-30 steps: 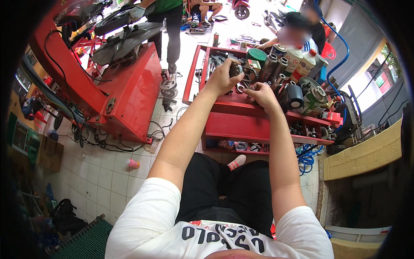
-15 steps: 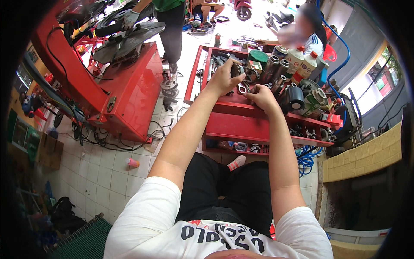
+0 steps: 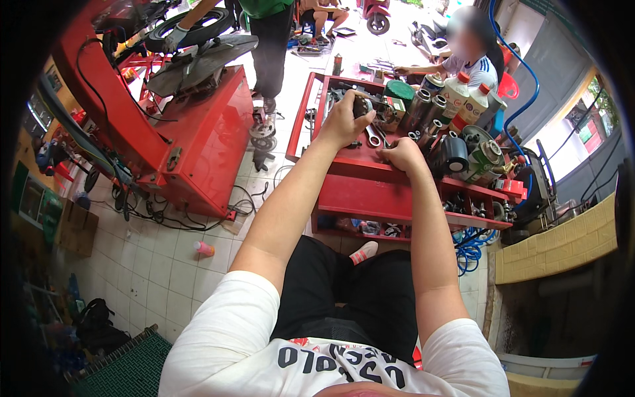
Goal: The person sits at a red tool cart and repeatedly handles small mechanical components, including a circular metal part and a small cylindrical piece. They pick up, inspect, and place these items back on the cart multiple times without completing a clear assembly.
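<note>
My left hand (image 3: 342,124) is above the red tool tray (image 3: 357,156), its fingers wrapped round a dark, rounded metal part (image 3: 360,108). Fine detail of that part is too small to make out. My right hand (image 3: 403,156) rests low over the tray's near edge, fingers curled and thumb pressed in; what they grip, if anything, is hidden. Just left of its fingertips lies a ring-ended wrench (image 3: 373,139). A green round lid (image 3: 399,90) sits beyond both hands, with dark metal cylinders (image 3: 418,107) to its right.
White bottles with red caps (image 3: 454,92) and cans (image 3: 484,153) crowd the tray's right side. At left stands a red machine (image 3: 198,152) with a wheel, where a person's gloved hand (image 3: 175,38) works. Another person (image 3: 473,59) sits beyond the tray. A blue hose (image 3: 533,73) hangs at right.
My right hand has shifted slightly down, away from the wrench's ring end. My left hand keeps its hold on the dark part. The gloved hand at the machine has moved left.
</note>
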The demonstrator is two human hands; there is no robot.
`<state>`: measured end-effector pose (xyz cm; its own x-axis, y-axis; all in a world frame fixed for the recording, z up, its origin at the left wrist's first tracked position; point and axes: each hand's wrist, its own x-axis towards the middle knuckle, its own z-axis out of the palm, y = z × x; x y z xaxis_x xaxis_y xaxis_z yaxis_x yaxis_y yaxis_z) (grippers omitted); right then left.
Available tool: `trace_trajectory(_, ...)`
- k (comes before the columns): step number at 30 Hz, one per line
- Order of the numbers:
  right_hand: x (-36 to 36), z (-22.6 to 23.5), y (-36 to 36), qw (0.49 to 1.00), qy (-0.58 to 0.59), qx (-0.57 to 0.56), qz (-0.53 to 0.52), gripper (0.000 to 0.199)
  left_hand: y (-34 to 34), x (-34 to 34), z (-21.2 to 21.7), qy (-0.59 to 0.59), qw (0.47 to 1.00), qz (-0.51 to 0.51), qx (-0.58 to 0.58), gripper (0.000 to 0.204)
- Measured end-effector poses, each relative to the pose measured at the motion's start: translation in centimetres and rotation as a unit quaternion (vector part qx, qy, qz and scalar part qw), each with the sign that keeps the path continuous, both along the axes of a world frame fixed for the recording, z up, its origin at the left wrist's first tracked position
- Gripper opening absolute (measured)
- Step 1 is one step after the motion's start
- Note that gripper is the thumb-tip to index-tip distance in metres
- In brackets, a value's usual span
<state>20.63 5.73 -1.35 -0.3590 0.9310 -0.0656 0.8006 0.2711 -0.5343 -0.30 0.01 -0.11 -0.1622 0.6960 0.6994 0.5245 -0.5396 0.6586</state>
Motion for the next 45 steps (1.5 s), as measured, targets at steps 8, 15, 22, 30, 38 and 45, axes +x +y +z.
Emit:
trace_trajectory(8, -0.6, 0.7, -0.5, 0.999, -0.044, -0.017, -0.020, 0.048, -0.7, -0.1, 0.6, 0.009, 0.999, 0.001, -0.035, 0.052)
trace_trajectory(15, -0.9, 0.6, -0.6, 0.998, -0.055, -0.006, -0.027, 0.043, -1.3, -0.1, 1.1, 0.000, 0.999, -0.010, -0.050, 0.050)
trace_trajectory(22, 0.0, -1.2, 0.3, 0.993, 0.111, 0.042, -0.002, 0.056, -0.2, 0.2, 0.3, 0.021, 1.000, 0.008, -0.001, 0.052)
trace_trajectory(30, 1.0, -0.5, -0.4, 0.938, 0.344, 0.018, 0.031, 0.067, -0.2, 0.4, 0.1, 0.039, 0.997, -0.030, -0.050, 0.051)
trace_trajectory(38, 1.3, 0.8, -0.4, 0.828, 0.516, -0.220, -0.004, 0.038, 1.1, 0.0, -1.3, 0.035, 0.990, -0.093, -0.103, 0.049)
trace_trajectory(45, 1.4, -1.0, 1.2, 0.872, 0.465, -0.137, -0.066, 0.041, 1.9, 0.2, -2.4, 0.064, 0.980, -0.106, -0.155, 0.053)
